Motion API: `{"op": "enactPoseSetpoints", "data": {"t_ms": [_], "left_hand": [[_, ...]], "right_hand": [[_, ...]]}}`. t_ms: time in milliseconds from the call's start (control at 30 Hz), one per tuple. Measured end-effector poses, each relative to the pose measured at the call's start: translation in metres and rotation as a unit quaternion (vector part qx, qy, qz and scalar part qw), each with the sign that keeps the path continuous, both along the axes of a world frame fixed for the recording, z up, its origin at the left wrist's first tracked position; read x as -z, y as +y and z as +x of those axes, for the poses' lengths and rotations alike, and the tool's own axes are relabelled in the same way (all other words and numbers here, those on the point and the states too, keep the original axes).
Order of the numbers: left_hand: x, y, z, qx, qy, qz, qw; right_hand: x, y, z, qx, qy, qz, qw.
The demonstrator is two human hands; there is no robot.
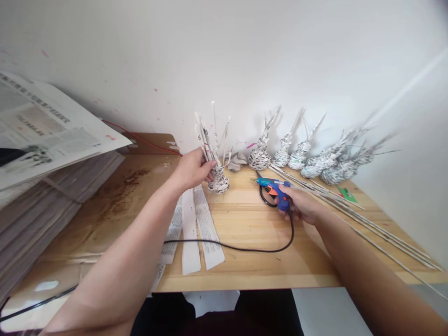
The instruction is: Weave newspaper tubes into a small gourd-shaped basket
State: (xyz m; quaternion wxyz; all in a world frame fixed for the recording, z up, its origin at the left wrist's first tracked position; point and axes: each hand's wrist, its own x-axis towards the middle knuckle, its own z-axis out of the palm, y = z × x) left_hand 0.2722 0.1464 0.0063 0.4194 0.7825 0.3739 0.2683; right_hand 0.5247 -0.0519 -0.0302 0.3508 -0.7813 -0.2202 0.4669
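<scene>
My left hand is closed around the upright paper sticks of a small woven newspaper piece that stands on the wooden table. The sticks fan out above my fingers. My right hand grips a blue glue gun with an orange trigger, lying low on the table, nozzle pointing left toward the woven piece. Its black cord loops across the table toward the left edge.
Several finished woven pieces line the white wall. Long rolled paper sticks lie along the right side. Cut newspaper strips lie under my left arm. A thick stack of newspapers fills the left. A green scrap lies near the sticks.
</scene>
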Motion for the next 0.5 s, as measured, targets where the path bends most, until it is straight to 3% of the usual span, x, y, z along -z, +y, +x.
{"op": "enactPoseSetpoints", "data": {"t_ms": [167,233,300,367,433,500], "left_hand": [[-0.002,-0.005,0.002,0.007,-0.01,-0.016,1.0],[-0.004,-0.008,0.003,0.009,-0.019,-0.029,0.999],[-0.005,-0.01,0.004,0.017,-0.029,-0.041,0.999],[-0.006,-0.011,0.004,0.029,-0.036,-0.048,0.998],[-0.006,-0.013,0.004,0.053,-0.043,-0.056,0.996],[-0.007,-0.014,0.004,0.086,-0.043,-0.068,0.993]], "right_hand": [[-0.003,0.003,0.002,-0.065,-0.213,-0.055,0.973],[-0.005,0.002,0.004,-0.118,-0.34,-0.076,0.93],[-0.01,-0.001,0.003,-0.16,-0.47,-0.088,0.863],[-0.019,-0.003,-0.005,-0.163,-0.549,-0.079,0.816],[-0.029,0.0,-0.02,-0.139,-0.555,-0.003,0.82],[-0.036,0.009,-0.041,-0.093,-0.498,0.147,0.85]]}}
